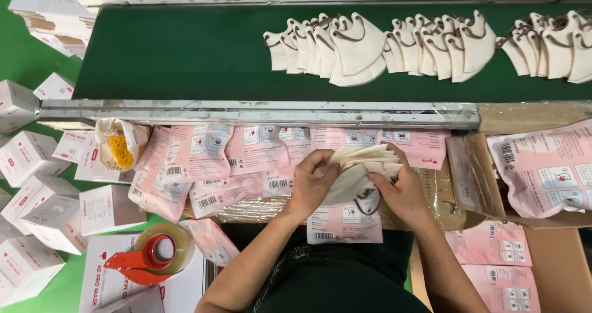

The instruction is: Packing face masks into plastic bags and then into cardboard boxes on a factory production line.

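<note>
While the stack of cream masks [361, 165] sits pinched between the left hand [312, 186] and the right hand [401, 193] above a pink pouch [342, 223], both hands clasping it, I reckon loose ear loops could snag or a mask could slip out onto the pouches [203, 159] crowding the bench.

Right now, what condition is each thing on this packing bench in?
Left hand: gripping the stack of masks.
Right hand: gripping the same stack.
Stack of cream face masks: folded flat, held over a pink pouch.
Pink pouch: lying flat under the hands.
Mask batches on green belt: fanned, overlapping.
Tape dispenser: lying flat, roll loaded.
Bag of rubber bands: open.
White cartons: closed, scattered.
</note>
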